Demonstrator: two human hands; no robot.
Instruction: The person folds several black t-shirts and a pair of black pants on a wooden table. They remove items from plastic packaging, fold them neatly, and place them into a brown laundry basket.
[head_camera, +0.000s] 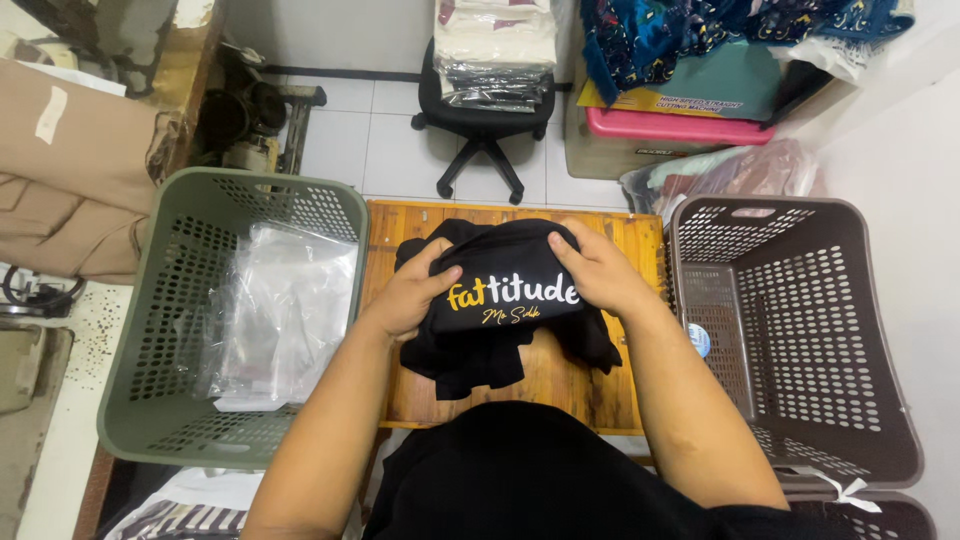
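Black printed shirt (505, 290) lies gripped at its sides by left hand (412, 290) and right hand (597, 272).

I see green perforated basket (140, 330) at wooden table's (620, 390) left edge, clear plastic bags (280, 310) heaped inside. Brown perforated basket (860, 330) at table's right edge. Beyond table's far edge: black office chair (480, 120) on white tiled floor (380, 140), folded packed garments (495, 50) stacked on seat. I note pink-lidded storage box (680, 130) beyond far right corner, blue patterned fabric (680, 35) above it. Tan cloth (70, 170) far left.
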